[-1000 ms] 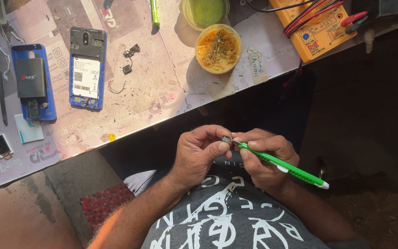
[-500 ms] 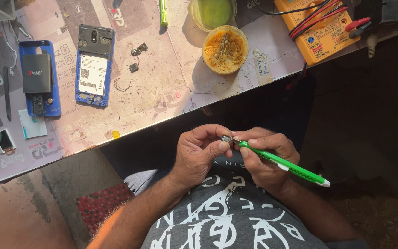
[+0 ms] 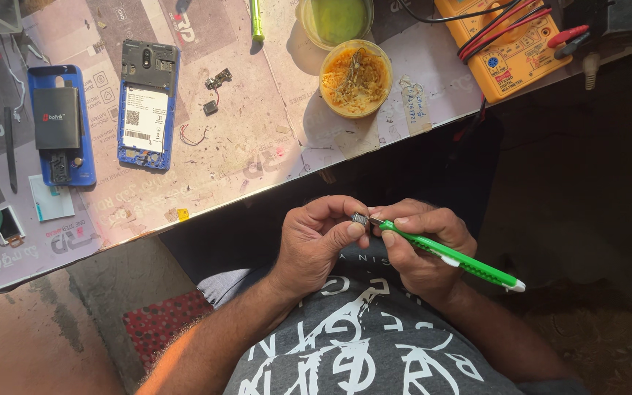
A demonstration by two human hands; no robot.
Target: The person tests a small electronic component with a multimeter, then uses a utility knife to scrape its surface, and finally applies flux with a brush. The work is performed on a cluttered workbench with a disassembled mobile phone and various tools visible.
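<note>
Workbench (image 3: 257,157) carries an opened blue phone (image 3: 145,106), a yellow multimeter (image 3: 510,55) and a round tin (image 3: 355,77). Below its edge the left hand (image 3: 316,245) pinches a tiny metal part (image 3: 360,218). The right hand (image 3: 422,249), close against the left, grips a green cutter (image 3: 451,256) with its tip touching the part.

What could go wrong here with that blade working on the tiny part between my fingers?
The green utility knife in the right hand has its tip against the small metal part pinched by the left hand; a slip could cut those fingertips. The work is held over the lap, off the workbench, so a dropped part could fall out of sight.
</note>
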